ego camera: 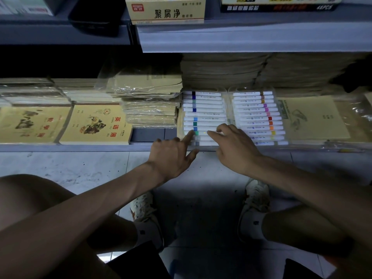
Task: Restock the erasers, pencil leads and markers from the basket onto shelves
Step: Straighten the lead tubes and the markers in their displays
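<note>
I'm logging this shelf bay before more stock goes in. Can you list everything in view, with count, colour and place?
left marker tray: one, clear, white markers, blue and green bands; lower shelf
right marker tray: one, clear, pink to yellow bands; beside it
yellow exercise books: two stacks, lower shelf, left
wrapped bundles: several, brown, left of the trays
paper stacks: brown, behind the trays
wrapped book: one, yellow, right of the trays
cream box: one, upper shelf
black box: one, upper shelf, left
dark box: one, upper shelf, right
shoes: two, white, on the grey floor
left hand: forefinger touches the left marker tray
right hand: forefinger rests on the left marker tray
</note>
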The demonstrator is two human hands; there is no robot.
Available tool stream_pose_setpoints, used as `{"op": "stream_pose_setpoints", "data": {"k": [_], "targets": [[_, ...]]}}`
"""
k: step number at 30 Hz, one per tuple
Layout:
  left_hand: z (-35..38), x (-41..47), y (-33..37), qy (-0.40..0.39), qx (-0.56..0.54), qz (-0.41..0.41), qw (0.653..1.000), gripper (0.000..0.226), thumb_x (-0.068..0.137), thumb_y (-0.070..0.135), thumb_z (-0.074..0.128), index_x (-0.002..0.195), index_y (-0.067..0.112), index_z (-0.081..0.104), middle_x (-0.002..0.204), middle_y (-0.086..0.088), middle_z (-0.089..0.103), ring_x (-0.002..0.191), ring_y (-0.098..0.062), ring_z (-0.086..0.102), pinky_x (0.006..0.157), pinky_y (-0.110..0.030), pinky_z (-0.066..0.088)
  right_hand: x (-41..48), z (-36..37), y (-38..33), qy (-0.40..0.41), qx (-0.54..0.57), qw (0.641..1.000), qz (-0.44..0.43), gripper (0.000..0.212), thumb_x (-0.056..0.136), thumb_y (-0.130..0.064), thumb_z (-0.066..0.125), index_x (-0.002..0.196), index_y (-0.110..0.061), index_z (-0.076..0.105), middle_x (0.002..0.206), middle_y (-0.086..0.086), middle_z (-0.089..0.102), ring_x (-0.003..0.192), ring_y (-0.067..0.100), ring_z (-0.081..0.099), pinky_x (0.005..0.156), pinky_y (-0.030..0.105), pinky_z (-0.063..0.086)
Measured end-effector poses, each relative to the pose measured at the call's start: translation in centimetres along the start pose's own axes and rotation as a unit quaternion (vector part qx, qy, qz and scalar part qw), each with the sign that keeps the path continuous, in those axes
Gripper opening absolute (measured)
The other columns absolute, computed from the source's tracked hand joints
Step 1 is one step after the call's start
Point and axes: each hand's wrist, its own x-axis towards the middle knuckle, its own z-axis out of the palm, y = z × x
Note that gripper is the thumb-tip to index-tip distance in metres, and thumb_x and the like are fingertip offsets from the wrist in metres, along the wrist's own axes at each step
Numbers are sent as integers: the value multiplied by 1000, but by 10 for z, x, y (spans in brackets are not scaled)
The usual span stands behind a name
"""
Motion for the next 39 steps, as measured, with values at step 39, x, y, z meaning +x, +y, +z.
{"op": "stream_pose_setpoints", "data": {"k": [39], "targets": [[3, -17, 8, 5, 27, 40, 999, 77, 104, 64, 21, 165, 26, -6, 114, -6, 69, 91, -26, 70, 75, -36, 45, -20, 19, -5, 3, -60, 998, -10, 70, 81, -12, 69, 147, -7, 47, 132, 13, 52, 117, 33, 52, 89, 45, 52]]}}
